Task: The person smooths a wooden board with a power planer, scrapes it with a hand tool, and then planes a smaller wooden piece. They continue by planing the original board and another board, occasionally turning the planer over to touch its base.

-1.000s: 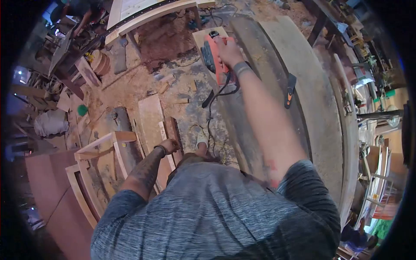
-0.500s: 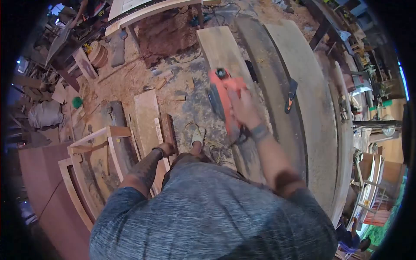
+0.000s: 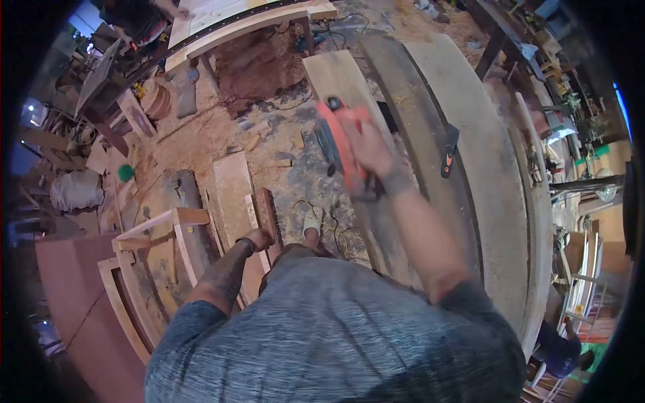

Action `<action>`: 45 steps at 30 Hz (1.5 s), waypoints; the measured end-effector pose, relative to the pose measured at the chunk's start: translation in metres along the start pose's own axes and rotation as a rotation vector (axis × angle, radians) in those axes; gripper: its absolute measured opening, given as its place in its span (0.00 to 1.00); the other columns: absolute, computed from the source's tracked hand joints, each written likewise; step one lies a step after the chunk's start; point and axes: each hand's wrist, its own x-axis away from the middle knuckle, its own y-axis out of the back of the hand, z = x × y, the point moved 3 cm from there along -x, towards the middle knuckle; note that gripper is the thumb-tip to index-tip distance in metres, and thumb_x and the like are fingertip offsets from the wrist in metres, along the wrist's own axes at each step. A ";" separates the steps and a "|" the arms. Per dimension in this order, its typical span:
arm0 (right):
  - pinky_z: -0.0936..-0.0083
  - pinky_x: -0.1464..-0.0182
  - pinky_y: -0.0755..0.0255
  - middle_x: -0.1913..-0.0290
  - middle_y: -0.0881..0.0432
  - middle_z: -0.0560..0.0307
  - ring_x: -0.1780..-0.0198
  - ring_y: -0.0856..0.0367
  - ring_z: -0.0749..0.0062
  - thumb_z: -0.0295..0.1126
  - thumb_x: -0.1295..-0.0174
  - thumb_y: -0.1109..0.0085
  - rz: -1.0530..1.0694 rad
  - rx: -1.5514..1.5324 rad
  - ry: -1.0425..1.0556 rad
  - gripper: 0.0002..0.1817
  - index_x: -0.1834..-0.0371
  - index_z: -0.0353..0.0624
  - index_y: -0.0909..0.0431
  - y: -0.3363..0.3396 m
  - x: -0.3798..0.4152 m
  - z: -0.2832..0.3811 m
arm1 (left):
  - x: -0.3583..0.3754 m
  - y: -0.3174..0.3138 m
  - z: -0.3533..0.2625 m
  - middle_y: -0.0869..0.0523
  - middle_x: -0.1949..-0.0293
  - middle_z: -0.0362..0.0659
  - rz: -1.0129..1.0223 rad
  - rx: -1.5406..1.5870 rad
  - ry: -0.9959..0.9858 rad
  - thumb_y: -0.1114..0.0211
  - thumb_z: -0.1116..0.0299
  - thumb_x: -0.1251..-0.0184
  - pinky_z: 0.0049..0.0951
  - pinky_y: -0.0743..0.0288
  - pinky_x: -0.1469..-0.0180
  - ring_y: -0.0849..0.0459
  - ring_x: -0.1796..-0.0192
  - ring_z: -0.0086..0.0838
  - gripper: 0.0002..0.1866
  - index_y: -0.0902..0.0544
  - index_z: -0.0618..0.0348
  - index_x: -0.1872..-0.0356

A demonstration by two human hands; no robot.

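Observation:
My right hand (image 3: 371, 149) is wrapped round the handle of a red electric hand planer (image 3: 344, 144) with a black side and a black front knob. The planer rests on a long pale board (image 3: 336, 70), whose near part is darker; motion blurs the hand and tool slightly. My left hand (image 3: 261, 240), with a band at the wrist, is curled closed beside my knee, above narrow wood strips (image 3: 263, 208). Nothing shows in its fingers. To the right of the planer, a black-and-orange hand tool (image 3: 449, 151) lies on a dark plank (image 3: 420, 121).
A wide board (image 3: 484, 154) lies along the right. On the left stand a wooden frame (image 3: 158, 225) and a loose board (image 3: 232, 178). Shavings and offcuts cover the floor (image 3: 195, 138). A workbench (image 3: 248, 20) is ahead; other people (image 3: 559, 352) are at the right edge and far left.
The planer and my right hand have shifted slightly left and up along the board. My left hand stays by my knee. The view has shifted a little.

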 end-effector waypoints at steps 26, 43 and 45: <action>0.58 0.63 0.23 0.69 0.18 0.45 0.69 0.16 0.59 0.50 0.21 0.45 -0.079 0.067 0.101 0.24 0.51 0.33 0.21 0.021 0.073 0.015 | -0.040 -0.070 0.086 0.04 0.58 0.44 -0.034 -0.599 -0.396 0.28 0.53 0.29 0.39 0.14 0.51 0.06 0.58 0.35 0.21 0.10 0.57 0.45; 0.68 0.75 0.25 0.74 0.18 0.56 0.79 0.19 0.72 0.57 0.22 0.45 -0.071 0.028 -0.036 0.27 0.50 0.39 0.19 -0.036 -0.183 -0.002 | -0.003 -0.002 0.000 0.06 0.62 0.47 -0.148 0.241 0.053 0.31 0.58 0.26 0.40 0.15 0.52 0.07 0.58 0.36 0.16 0.10 0.61 0.52; 0.68 0.74 0.25 0.74 0.18 0.56 0.79 0.19 0.71 0.56 0.22 0.45 -0.007 -0.074 -0.134 0.28 0.51 0.38 0.18 -0.030 -0.192 0.030 | 0.003 -0.012 0.026 0.06 0.60 0.46 -0.110 0.158 -0.005 0.30 0.61 0.26 0.39 0.15 0.51 0.07 0.56 0.35 0.14 0.10 0.60 0.52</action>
